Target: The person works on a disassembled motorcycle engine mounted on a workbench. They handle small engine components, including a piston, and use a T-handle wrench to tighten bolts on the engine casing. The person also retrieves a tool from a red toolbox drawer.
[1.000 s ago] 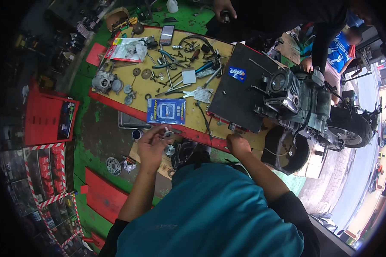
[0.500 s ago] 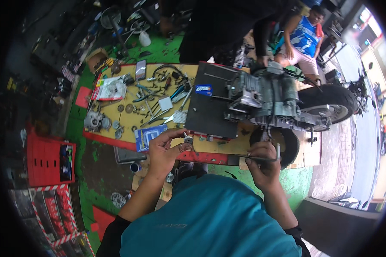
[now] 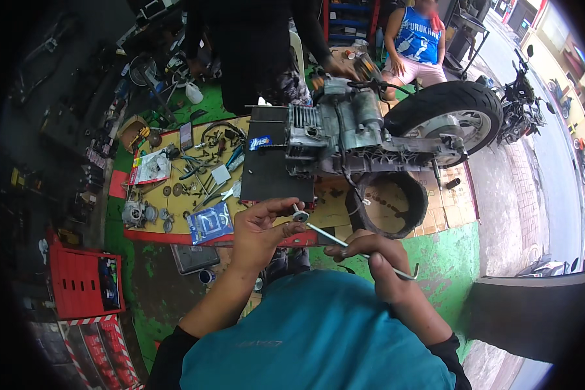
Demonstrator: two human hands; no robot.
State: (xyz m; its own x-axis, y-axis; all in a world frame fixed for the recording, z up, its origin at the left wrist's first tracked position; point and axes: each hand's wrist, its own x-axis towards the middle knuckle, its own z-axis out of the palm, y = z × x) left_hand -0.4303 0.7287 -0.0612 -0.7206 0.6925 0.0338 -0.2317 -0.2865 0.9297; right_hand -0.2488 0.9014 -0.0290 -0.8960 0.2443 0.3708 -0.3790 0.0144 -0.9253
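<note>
My left hand (image 3: 262, 234) pinches a small round metal part (image 3: 300, 215) with a short shank, above the front edge of the yellow, red-edged workbench (image 3: 175, 235). My right hand (image 3: 383, 268) is closed on a long silver L-shaped bar (image 3: 331, 237), bent end to the right, its far tip at or very near the part; whether they touch is hard to tell. Beyond them a motorcycle engine (image 3: 315, 130) with a wheel (image 3: 481, 120) lies across a dark mat (image 3: 263, 182). A black ring-shaped pan (image 3: 409, 224) is below the engine.
Loose tools, bolts, blue packet (image 3: 211, 224) and carburettor-like part (image 3: 135, 214) crowd the bench's left. A person in black (image 3: 240, 45) stands opposite, reaching toward the engine; a seated person (image 3: 416, 39) is behind. A red tool cabinet (image 3: 78, 279) stands left, a parked motorcycle (image 3: 520, 110) right.
My right hand, at the bench edge earlier, took hold of the bar; its tip has since swung left toward the part in my left hand. The view has shifted.
</note>
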